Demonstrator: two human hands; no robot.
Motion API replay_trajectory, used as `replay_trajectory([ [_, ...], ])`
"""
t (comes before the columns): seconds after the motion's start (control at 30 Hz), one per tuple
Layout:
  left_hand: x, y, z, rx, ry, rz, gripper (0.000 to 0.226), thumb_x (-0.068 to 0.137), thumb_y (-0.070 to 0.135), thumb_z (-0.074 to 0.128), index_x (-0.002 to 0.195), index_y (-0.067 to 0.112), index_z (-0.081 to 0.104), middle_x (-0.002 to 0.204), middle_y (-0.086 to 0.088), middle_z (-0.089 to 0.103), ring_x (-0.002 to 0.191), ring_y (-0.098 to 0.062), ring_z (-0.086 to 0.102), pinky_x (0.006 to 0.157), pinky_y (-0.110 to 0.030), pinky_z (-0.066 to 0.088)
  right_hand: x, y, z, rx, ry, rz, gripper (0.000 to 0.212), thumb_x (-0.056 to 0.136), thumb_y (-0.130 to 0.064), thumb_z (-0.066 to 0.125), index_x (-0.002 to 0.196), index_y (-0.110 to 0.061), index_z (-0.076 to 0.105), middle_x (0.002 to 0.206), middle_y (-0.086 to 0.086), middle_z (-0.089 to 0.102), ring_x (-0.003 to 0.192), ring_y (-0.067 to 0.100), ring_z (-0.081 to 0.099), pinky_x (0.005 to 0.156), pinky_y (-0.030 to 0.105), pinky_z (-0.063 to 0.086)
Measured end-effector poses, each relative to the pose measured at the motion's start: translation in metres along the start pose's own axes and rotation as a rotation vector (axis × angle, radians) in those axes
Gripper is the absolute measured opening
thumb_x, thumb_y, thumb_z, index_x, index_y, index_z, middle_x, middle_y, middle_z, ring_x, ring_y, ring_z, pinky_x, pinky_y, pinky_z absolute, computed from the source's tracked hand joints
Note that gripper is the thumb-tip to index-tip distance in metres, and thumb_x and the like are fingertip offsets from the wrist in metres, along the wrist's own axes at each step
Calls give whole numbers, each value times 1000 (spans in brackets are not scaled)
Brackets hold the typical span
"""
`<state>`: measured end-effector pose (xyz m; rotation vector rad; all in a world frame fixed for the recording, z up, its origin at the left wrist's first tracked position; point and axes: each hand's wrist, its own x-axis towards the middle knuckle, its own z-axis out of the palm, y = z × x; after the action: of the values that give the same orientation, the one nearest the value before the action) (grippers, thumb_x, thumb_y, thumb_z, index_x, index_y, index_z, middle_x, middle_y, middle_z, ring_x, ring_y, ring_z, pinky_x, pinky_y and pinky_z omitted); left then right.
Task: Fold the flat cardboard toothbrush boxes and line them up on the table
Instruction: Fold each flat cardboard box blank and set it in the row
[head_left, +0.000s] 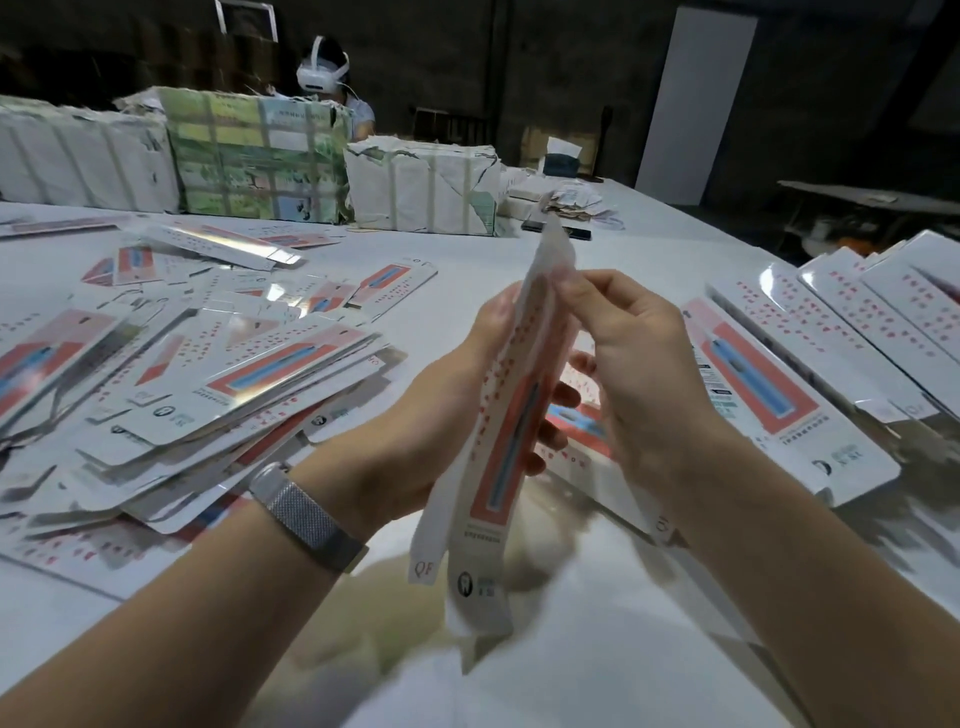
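While both bare hands were raised above the white table (649, 244), the head view showed a long, narrow white cardboard toothbrush box with a salmon-red panel and a blue toothbrush print (506, 436) held upright and slightly tilted between them, clear of the tabletop. The left hand (441, 384), with a silver mesh-band watch (306, 514) on its wrist, gripped the box along its left edge, its fingers wrapped behind so that their tips showed on the right side of the card. The right hand (639, 358) pinched the box's upper end between curled thumb and forefinger, where a blurred white flap stood up. The lower end of the box hung toward the camera with a small tab marked QF beside it. To the left lay a loose, overlapping heap of flat white-and-red cardboard box blanks (197, 374), spread across the table. To the right, a neater row of the same printed boxes (831, 332) lay side by side, angled toward the far edge. At the far side of the table stood large paper-wrapped, strapped bundles (260, 156), and behind them sat another person wearing a white headset (322, 73). A white upright panel (696, 98) leaned against the dark back wall.
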<state>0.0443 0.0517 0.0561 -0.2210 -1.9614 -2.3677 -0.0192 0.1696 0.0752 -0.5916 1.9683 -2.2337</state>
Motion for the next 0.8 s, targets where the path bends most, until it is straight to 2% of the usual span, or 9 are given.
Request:
replay_trajectory([
  [0.07, -1, -3, 0, 74, -18, -37, 73, 96, 69, 37, 133, 9, 53, 110, -23, 64, 74, -19, 69, 66, -32, 59, 0, 0, -1, -13, -3, 56, 39, 93, -37, 64, 103, 1, 65, 72, 2, 70, 49, 5, 63, 74, 53, 48],
  [0.13, -5, -7, -2, 107, -24, -101, 68, 100, 65, 24, 126, 14, 60, 113, -21, 67, 81, -26, 67, 72, -36, 59, 0, -2, -1, -22, -8, 115, 40, 94, -37, 63, 103, 2, 66, 65, -3, 70, 44, 6, 62, 78, 61, 40],
  [0.17, -7, -10, -5, 111, -27, -106, 67, 100, 64, 24, 124, 15, 61, 112, -20, 68, 81, -27, 66, 72, -36, 59, 1, -4, -2, -18, -9, 130, 39, 95, -36, 62, 103, 3, 67, 61, -7, 69, 45, 6, 63, 80, 59, 41],
  [0.23, -5, -11, -4, 128, 1, -107, 62, 100, 63, 27, 123, 17, 61, 105, -16, 71, 77, -25, 66, 68, -35, 58, 5, -9, -6, -14, 9, 124, 31, 96, -32, 62, 91, -3, 73, 59, -13, 69, 65, 9, 69, 66, 38, 63],
  [0.27, -5, -10, -3, 123, 24, -102, 59, 100, 62, 29, 124, 17, 59, 98, -12, 72, 73, -22, 65, 65, -34, 58, 7, -10, -8, -20, 27, 121, 30, 96, -31, 62, 80, -9, 75, 60, -13, 70, 80, 15, 67, 64, 29, 53],
  [0.33, -3, -13, -1, 78, 61, -95, 56, 100, 59, 34, 128, 16, 54, 86, -8, 70, 66, -19, 62, 60, -33, 56, 11, -10, -10, -42, 45, 116, 33, 96, -31, 62, 72, -12, 75, 65, -11, 71, 92, 19, 61, 80, 33, 42],
  [0.5, 1, -15, 1, -216, 32, -112, 66, 95, 62, 40, 121, 5, 62, 91, -13, 66, 68, -24, 61, 62, -36, 56, 7, -2, -3, 72, -6, 53, 32, 95, -42, 60, 93, -11, 67, 78, -4, 72, 67, 13, 68, 60, 25, 55],
  [0.63, 5, -14, -9, -406, 35, -105, 70, 82, 67, 47, 104, 8, 77, 96, -14, 73, 78, -29, 70, 81, -44, 60, 3, 5, 0, 80, -202, 96, 19, 99, -37, 52, 114, -36, 64, 84, 7, 61, 61, 25, 47, 48, 28, 33],
  [0.8, 3, -14, -22, -449, 18, -136, 73, 82, 69, 44, 115, 10, 73, 95, -14, 71, 82, -28, 68, 89, -43, 56, 4, 8, -3, 173, -378, 91, 61, 94, -32, 61, 141, -61, 35, 97, 13, 50, 74, 31, 41, 54, 30, 38],
])
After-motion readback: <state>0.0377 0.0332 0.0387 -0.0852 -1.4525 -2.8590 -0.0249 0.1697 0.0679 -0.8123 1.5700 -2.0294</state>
